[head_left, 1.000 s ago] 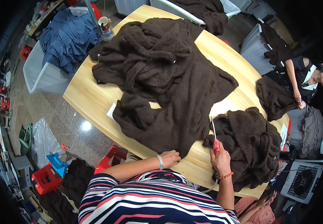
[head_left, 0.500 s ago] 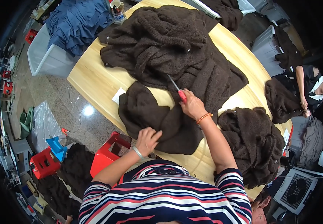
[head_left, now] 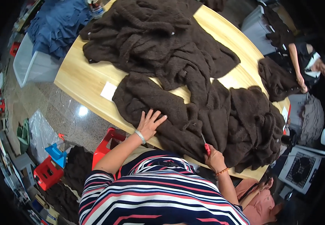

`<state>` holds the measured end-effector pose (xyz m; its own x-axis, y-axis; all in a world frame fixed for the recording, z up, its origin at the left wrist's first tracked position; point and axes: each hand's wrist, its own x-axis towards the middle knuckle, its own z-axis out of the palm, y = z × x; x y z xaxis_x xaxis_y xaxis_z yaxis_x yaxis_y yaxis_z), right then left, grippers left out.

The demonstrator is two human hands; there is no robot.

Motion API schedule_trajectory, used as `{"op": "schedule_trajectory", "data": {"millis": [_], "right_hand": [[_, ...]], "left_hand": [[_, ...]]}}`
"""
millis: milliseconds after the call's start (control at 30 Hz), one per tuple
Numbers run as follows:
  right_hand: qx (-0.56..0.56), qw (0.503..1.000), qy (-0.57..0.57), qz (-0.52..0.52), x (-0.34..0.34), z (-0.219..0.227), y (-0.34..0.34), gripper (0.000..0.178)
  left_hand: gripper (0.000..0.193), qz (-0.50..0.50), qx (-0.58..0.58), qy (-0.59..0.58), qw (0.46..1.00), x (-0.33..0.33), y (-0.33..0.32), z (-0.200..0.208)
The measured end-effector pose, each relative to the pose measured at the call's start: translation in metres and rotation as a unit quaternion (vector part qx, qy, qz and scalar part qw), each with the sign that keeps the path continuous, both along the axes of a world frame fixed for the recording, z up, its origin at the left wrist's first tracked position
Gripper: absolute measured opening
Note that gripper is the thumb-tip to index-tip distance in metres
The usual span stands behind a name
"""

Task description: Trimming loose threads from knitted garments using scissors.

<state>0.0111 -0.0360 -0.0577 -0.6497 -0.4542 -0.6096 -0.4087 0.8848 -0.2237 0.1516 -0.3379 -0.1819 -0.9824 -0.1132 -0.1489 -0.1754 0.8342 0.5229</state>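
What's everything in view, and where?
table: one, light wood, centre
brown cloth: count unclear, dark brown, mostly on table
paper: one, white, table's left
blue cloth: one heap, blue, upper left
bins: at least two, pale, upper left and right
stools: at least two, red, lower left
dustpan: one, blue, lower left
plastic sheet: one, clear, left floor
co-workers: two, black and pink clothing, right
clutter: count unclear, mixed, far left
tool: one, red handle, front right
left hand: one, bare, on brown cloth
right hand: one, bare, gripping tool
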Motion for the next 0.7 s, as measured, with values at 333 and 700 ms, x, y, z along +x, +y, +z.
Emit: {"op": "schedule_trajectory", "data": {"millis": [333, 700], "right_hand": [[-0.319, 0.940, 0.053, -0.114, -0.039, 0.003, -0.037, 0.041], [-0.235, 0.970, -0.051, -0.016, -0.065, -0.047, -0.077, 0.043]], "left_hand": [[0.096, -0.035, -0.004, 0.020, 0.999, 0.048, -0.011, 0.012], [0.052, 0.099, 0.144, 0.147, 0.974, -0.002, 0.019, 0.037]]}}
